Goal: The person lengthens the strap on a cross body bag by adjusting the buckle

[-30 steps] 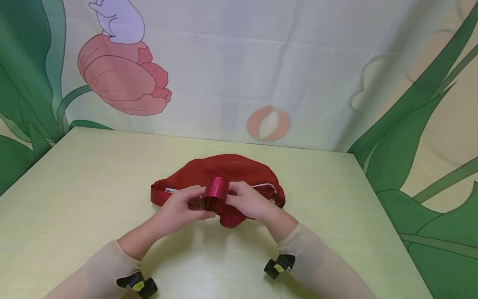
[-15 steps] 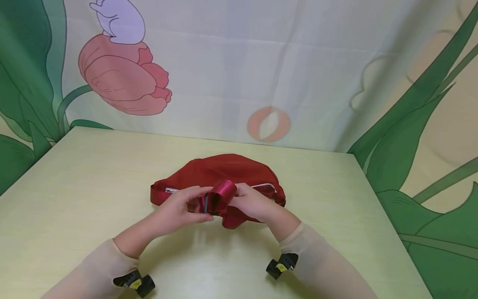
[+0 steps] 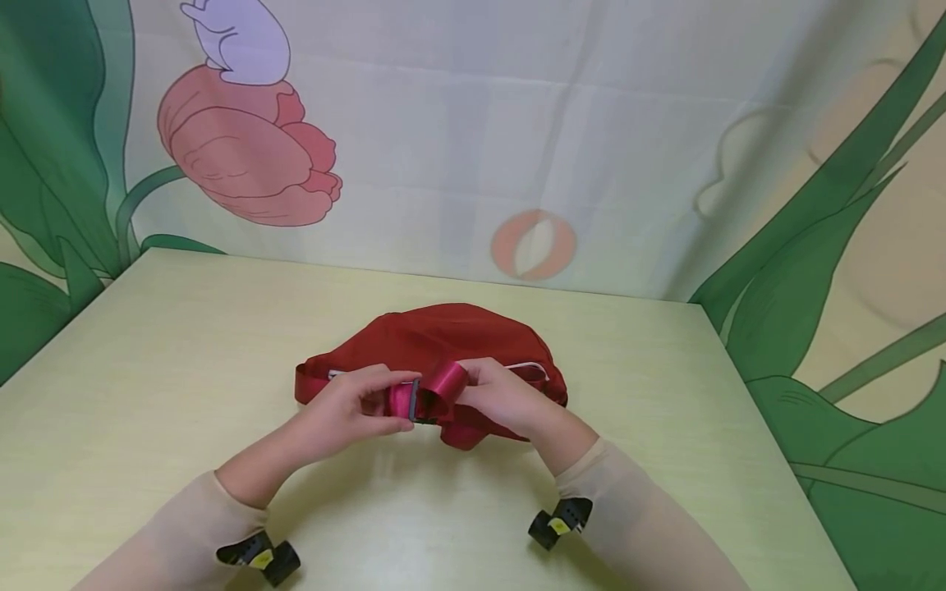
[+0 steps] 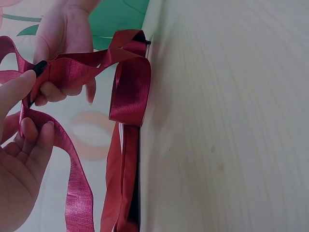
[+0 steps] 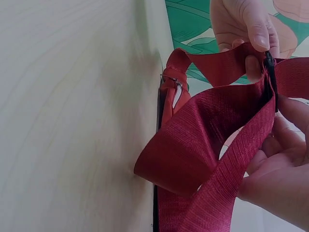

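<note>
A red waist bag (image 3: pixel 458 332) lies on the table, its strap (image 3: pixel 447 380) raised in front of it. My left hand (image 3: pixel 336 413) pinches the strap at a dark slider buckle (image 3: pixel 414 400), thumb on the near side. The right hand (image 3: pixel 502 398) holds the strap just right of the buckle, where a loop of webbing stands up. In the right wrist view, the strap passes through the black buckle (image 5: pixel 270 67) and a wide loop (image 5: pixel 183 140) hangs below. A loose length of strap (image 4: pixel 79 193) trails down in the left wrist view.
The pale table (image 3: pixel 185 345) carries the bag near its middle. Behind it hangs a printed curtain (image 3: pixel 414 148) with flowers and leaves. A wrist camera (image 3: pixel 262 558) sits on the left sleeve, another camera (image 3: pixel 560 523) on the right.
My left hand has shifted slightly left with the buckle, which now shows more clearly. The strap loop has tilted to the right, and the right hand has edged right.
</note>
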{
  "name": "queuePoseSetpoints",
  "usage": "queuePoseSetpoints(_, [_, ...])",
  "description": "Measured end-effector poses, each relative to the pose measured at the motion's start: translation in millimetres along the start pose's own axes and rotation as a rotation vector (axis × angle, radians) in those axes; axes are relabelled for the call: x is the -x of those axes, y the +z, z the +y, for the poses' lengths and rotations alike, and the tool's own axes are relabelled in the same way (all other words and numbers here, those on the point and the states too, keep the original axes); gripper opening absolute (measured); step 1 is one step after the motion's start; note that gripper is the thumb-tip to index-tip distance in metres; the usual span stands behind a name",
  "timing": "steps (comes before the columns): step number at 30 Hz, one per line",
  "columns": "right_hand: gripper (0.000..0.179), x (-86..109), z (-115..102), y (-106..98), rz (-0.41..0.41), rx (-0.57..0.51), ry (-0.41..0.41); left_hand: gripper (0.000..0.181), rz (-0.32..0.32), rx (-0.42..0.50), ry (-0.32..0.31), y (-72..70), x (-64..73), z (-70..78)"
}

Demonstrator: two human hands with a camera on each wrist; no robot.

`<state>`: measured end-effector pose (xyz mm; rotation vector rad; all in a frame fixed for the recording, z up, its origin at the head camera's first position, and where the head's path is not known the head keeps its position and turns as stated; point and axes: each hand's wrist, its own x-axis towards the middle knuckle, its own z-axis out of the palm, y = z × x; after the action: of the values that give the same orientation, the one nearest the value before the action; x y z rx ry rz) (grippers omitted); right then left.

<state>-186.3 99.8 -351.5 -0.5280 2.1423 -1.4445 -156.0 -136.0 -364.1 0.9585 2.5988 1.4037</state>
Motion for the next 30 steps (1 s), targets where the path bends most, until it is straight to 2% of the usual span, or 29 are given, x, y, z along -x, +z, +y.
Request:
queuePoseSetpoints(7, [0.021, -2.0, -0.8, 0.5, 0.015, 0.002, 0.01, 0.052, -0.019, 0.015, 0.024, 0.2, 0.7, -2.1])
queuePoseSetpoints(15, [0.02, -1.0, -2.1, 1.2, 0.008, -0.014, 0.003, 0.048, -0.013, -0.031, 0.063, -1.3, 1.0, -2.6])
queuePoseSetpoints(21, [0.021, 0.9, -1.6, -0.9, -0.019, -0.022, -0.01, 0.044, 0.013, -0.128, 0.112, -6.8, 3.6, -7.6])
queuePoseSetpoints(25, [0.024, 0.0, -1.2, -1.8, -0.01, -0.011, -0.014, 0.044, 0.019, -0.202, 0.082, -10.1, 3.9, -9.9])
queuePoseSetpoints(28, [0.026, -2.5, -0.6, -0.4, -0.008, -0.006, -0.033, 0.046, -0.005, -0.245, 0.06, -6.1, 1.5, -8.5])
queuePoseSetpoints(30, [0.027, -4.5, -0.1, 1.2, -0.008, 0.001, -0.046, 0.044, -0.017, -0.251, 0.075, -1.7, -1.3, -6.4])
